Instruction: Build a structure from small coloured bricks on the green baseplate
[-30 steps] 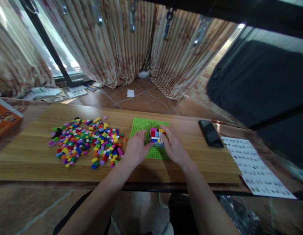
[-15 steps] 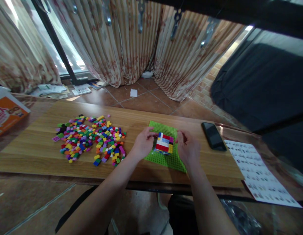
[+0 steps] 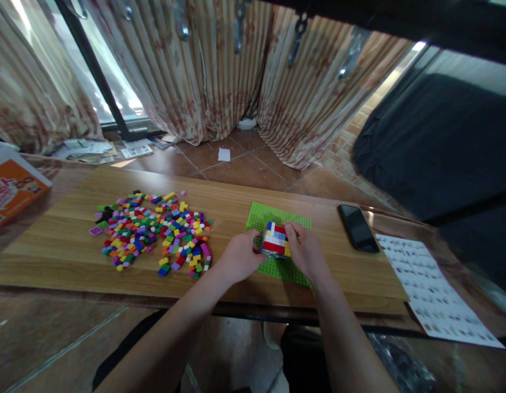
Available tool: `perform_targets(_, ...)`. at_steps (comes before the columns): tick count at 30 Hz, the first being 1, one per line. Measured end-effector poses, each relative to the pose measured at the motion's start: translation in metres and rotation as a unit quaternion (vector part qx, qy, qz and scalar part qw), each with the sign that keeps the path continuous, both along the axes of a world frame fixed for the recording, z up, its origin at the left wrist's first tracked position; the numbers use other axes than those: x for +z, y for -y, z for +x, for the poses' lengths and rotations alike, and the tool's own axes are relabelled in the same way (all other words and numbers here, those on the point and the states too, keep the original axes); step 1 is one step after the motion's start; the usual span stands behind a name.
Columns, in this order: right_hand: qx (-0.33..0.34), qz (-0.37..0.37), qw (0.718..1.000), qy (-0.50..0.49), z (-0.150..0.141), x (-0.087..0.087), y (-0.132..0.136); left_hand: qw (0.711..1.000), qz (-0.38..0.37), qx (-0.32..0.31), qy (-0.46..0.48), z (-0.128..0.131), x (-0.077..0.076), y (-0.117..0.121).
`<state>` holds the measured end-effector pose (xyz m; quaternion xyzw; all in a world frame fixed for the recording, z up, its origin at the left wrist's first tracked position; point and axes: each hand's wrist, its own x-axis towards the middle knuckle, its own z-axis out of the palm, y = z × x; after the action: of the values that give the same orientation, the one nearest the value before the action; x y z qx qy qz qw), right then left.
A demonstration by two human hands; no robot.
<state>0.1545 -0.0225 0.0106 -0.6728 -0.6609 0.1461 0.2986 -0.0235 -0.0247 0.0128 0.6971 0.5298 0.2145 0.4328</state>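
A wooden table (image 3: 64, 240) with smooth, lengthwise grain stands over a tiled floor (image 3: 253, 169); at 12 o'clock hang pleated, flower-patterned curtains (image 3: 224, 82), and at 2 o'clock a large dark cloth (image 3: 436, 125). Taking the brick block (image 3: 276, 238) as the clock's centre, it sits over the green studded baseplate (image 3: 283, 213); whether it touches the plate cannot be told. It is boxy and plastic, its top striped red, white, blue and yellow. The left hand (image 3: 239, 255) has its fingers drawn in narrow on the block's 9 o'clock side, and the right hand (image 3: 308, 248) grips the 3 o'clock side. Loose bricks (image 3: 138, 229), small and many-coloured, spread at 9 o'clock. A flat, glossy phone (image 3: 358, 228) lies at 3 o'clock, a printed paper sheet (image 3: 433, 284) just beyond. Between 9 and 10 stands an orange-and-white package (image 3: 15, 188), its contents hidden.
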Motion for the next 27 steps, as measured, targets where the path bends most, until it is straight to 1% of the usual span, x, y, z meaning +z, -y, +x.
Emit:
perform_targets(3, -0.015, 0.003, 1.0, 0.025, 0.002, 0.0, -0.001, 0.996, 0.071, 0.039, -0.043, 0.008, -0.004, 0.001)
perform_targets(6, -0.048, -0.003, 0.997, 0.061, 0.004, 0.0, 0.0, 0.984, 0.126, 0.101, -0.068, 0.007, -0.005, -0.004)
perform_targets(8, -0.06, -0.009, 0.996, 0.069, 0.004, 0.001, 0.001, 0.98, 0.134, 0.134, -0.067, 0.004, -0.006, -0.011)
perform_targets(10, -0.061, -0.011, 0.996, 0.065, 0.002, 0.001, 0.003, 0.983, 0.115, 0.134, -0.045, 0.001, -0.008, -0.017)
perform_targets(13, -0.064, -0.006, 0.995, 0.072, 0.0, 0.001, 0.004, 0.99, 0.064, 0.123, 0.032, 0.0, -0.013, -0.021)
perform_targets(16, -0.066, -0.01, 0.994, 0.088, -0.001, -0.001, 0.003, 0.98, -0.007, 0.13, 0.148, 0.003, -0.019, -0.02)
perform_targets(19, -0.083, -0.026, 0.994, 0.069, 0.0, -0.002, 0.001, 0.951, -0.063, 0.149, 0.265, 0.007, -0.021, -0.019)
perform_targets(22, -0.111, -0.026, 0.993, 0.036, -0.002, -0.003, 0.002, 0.914, -0.089, 0.177, 0.355, 0.011, -0.019, -0.022)
perform_targets(25, -0.111, -0.024, 0.994, -0.008, -0.004, -0.005, 0.002, 0.878, -0.095, 0.21, 0.419, 0.015, -0.015, -0.027)
perform_targets(27, -0.1, -0.02, 0.994, -0.049, -0.004, -0.006, 0.002, 0.863, -0.098, 0.227, 0.441, 0.019, -0.016, -0.03)
